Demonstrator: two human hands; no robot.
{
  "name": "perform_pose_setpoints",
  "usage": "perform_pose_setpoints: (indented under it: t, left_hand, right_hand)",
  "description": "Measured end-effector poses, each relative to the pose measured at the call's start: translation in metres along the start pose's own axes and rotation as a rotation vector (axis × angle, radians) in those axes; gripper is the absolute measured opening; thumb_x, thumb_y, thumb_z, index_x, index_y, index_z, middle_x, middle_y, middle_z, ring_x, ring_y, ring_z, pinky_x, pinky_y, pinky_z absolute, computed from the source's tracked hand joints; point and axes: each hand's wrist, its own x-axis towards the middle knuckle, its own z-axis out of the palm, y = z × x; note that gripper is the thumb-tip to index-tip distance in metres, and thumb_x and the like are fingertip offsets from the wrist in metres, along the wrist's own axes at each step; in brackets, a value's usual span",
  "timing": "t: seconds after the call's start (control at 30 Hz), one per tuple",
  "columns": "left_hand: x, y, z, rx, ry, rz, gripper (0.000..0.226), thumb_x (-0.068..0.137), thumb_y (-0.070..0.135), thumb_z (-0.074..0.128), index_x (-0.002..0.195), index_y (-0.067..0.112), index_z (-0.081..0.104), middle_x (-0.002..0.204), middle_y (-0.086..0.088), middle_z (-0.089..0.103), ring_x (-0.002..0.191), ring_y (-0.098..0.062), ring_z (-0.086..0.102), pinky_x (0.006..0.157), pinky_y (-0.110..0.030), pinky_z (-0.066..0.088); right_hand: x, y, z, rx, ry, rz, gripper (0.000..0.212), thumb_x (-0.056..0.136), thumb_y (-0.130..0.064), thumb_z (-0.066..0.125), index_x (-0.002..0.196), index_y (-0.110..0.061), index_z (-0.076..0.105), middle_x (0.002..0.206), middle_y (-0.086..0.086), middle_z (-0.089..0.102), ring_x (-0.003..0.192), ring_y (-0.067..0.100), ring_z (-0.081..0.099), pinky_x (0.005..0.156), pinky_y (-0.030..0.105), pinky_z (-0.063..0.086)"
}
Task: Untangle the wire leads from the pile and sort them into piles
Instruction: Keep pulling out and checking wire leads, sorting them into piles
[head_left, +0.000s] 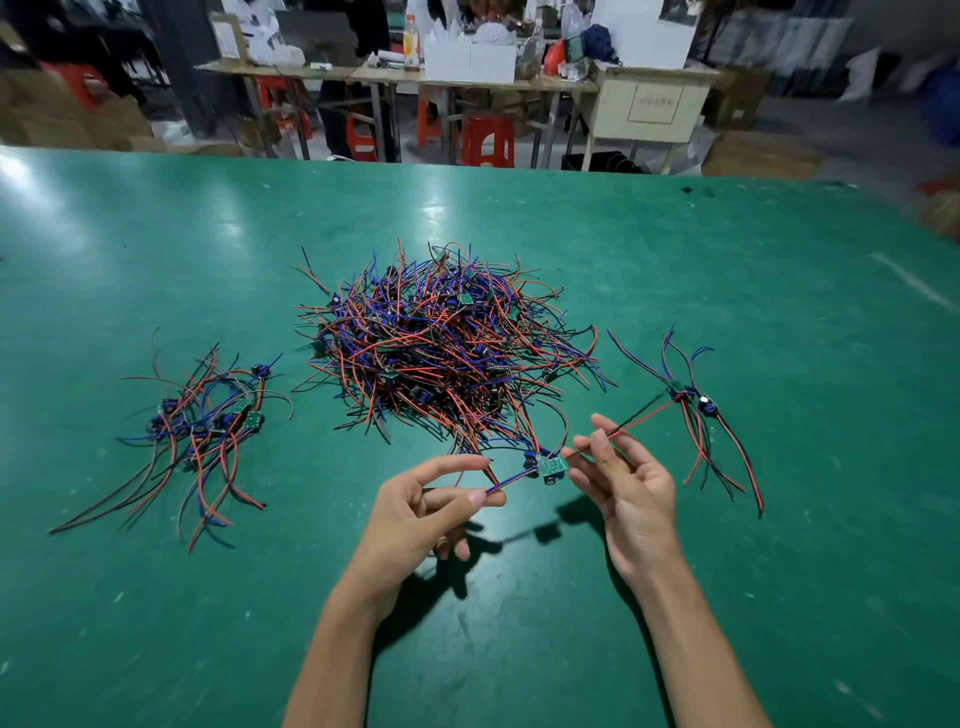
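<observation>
A big tangled pile of red, blue and black wire leads with small green circuit boards lies mid-table. A smaller sorted pile lies to its left, and a sparse pile to its right. Between my hands hangs one wire lead with a small green board, lifted just in front of the big pile. My left hand pinches its blue wires between thumb and fingers. My right hand pinches its red and black wires, which stretch up and right toward the sparse pile.
The green table reaches a far edge at the top. Beyond it stand workbenches with boxes and a bottle, red stools, and cardboard boxes on the floor.
</observation>
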Motion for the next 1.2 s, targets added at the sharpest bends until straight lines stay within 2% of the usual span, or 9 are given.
perform_pose_setpoints:
  t: [0.2, 0.37, 0.53, 0.67, 0.77, 0.83, 0.97, 1.1, 1.2]
  left_hand:
    - [-0.001, 0.0, 0.001, -0.024, -0.008, 0.0, 0.034, 0.083, 0.027, 0.078, 0.116, 0.032, 0.071, 0.1, -0.015, 0.078, 0.07, -0.025, 0.047, 0.051, -0.019, 0.045]
    - [0.001, -0.001, 0.002, -0.008, 0.007, 0.002, 0.034, 0.081, 0.029, 0.079, 0.114, 0.034, 0.071, 0.097, -0.014, 0.078, 0.068, -0.023, 0.049, 0.051, -0.019, 0.041]
    - [0.003, -0.001, 0.002, -0.032, 0.074, 0.04, 0.028, 0.082, 0.031, 0.074, 0.11, 0.029, 0.074, 0.104, -0.008, 0.078, 0.054, -0.012, 0.05, 0.052, -0.019, 0.044]
    - [0.005, -0.004, 0.002, -0.094, 0.148, 0.031, 0.02, 0.092, 0.019, 0.07, 0.112, 0.018, 0.074, 0.111, -0.006, 0.076, 0.06, -0.013, 0.055, 0.053, -0.019, 0.047]
    - [0.006, -0.003, 0.001, -0.135, 0.16, 0.012, 0.019, 0.093, 0.019, 0.066, 0.109, 0.018, 0.075, 0.109, -0.009, 0.076, 0.06, -0.013, 0.058, 0.053, -0.02, 0.048]
    - [0.006, -0.003, 0.001, -0.147, 0.153, 0.008, 0.02, 0.088, 0.025, 0.073, 0.107, 0.02, 0.077, 0.108, -0.009, 0.076, 0.061, -0.014, 0.06, 0.054, -0.021, 0.05]
    - [0.006, -0.003, 0.0, -0.166, 0.164, -0.003, 0.024, 0.085, 0.031, 0.07, 0.107, 0.021, 0.077, 0.108, -0.01, 0.076, 0.063, -0.016, 0.062, 0.056, -0.023, 0.051]
    - [0.008, -0.005, 0.001, -0.158, 0.185, -0.015, 0.016, 0.096, 0.019, 0.063, 0.105, 0.019, 0.077, 0.106, -0.01, 0.076, 0.063, -0.016, 0.061, 0.057, -0.024, 0.051]
    - [0.009, -0.005, 0.001, -0.151, 0.192, -0.021, 0.017, 0.097, 0.018, 0.061, 0.105, 0.016, 0.077, 0.104, -0.011, 0.076, 0.062, -0.016, 0.06, 0.055, -0.023, 0.051]
  right_hand:
    - [-0.004, -0.002, -0.003, -0.068, 0.029, -0.055, 0.026, 0.082, -0.023, 0.073, 0.105, -0.014, 0.068, 0.087, 0.01, 0.077, 0.063, 0.018, 0.074, 0.053, 0.026, 0.06]
    - [-0.002, -0.021, -0.005, -0.028, 0.066, -0.051, 0.02, 0.085, -0.026, 0.07, 0.104, -0.02, 0.067, 0.091, 0.006, 0.077, 0.074, 0.023, 0.077, 0.055, 0.031, 0.061]
    - [0.016, -0.053, -0.011, -0.213, 0.093, -0.018, 0.003, 0.1, -0.018, 0.061, 0.102, -0.02, 0.062, 0.096, 0.014, 0.077, 0.071, 0.024, 0.077, 0.055, 0.032, 0.062]
    - [0.061, -0.11, -0.006, -0.232, 0.215, -0.386, 0.011, 0.105, -0.015, 0.055, 0.098, -0.023, 0.055, 0.087, 0.0, 0.077, 0.077, 0.016, 0.076, 0.068, 0.029, 0.063]
    - [0.081, -0.126, -0.012, -0.549, 0.146, -0.692, 0.006, 0.102, -0.015, 0.061, 0.099, -0.02, 0.062, 0.101, 0.0, 0.077, 0.099, 0.013, 0.074, 0.087, 0.031, 0.06]
    - [0.08, -0.11, -0.03, -0.908, 0.011, -0.749, 0.004, 0.1, -0.012, 0.063, 0.102, -0.012, 0.067, 0.112, 0.005, 0.076, 0.104, 0.006, 0.071, 0.093, 0.026, 0.055]
    - [0.063, -0.062, -0.086, -1.499, -0.241, -0.59, 0.019, 0.097, -0.008, 0.066, 0.113, -0.015, 0.07, 0.12, -0.003, 0.074, 0.102, 0.02, 0.074, 0.085, 0.035, 0.058]
    - [0.064, -0.069, -0.1, -1.733, -0.173, -0.345, 0.07, 0.077, 0.015, 0.058, 0.13, -0.03, 0.061, 0.12, 0.0, 0.072, 0.097, 0.029, 0.068, 0.072, 0.035, 0.045]
    - [0.066, -0.081, -0.095, -1.87, -0.158, -0.246, 0.079, 0.073, 0.013, 0.053, 0.138, -0.031, 0.056, 0.134, 0.0, 0.063, 0.109, 0.031, 0.061, 0.074, 0.035, 0.044]
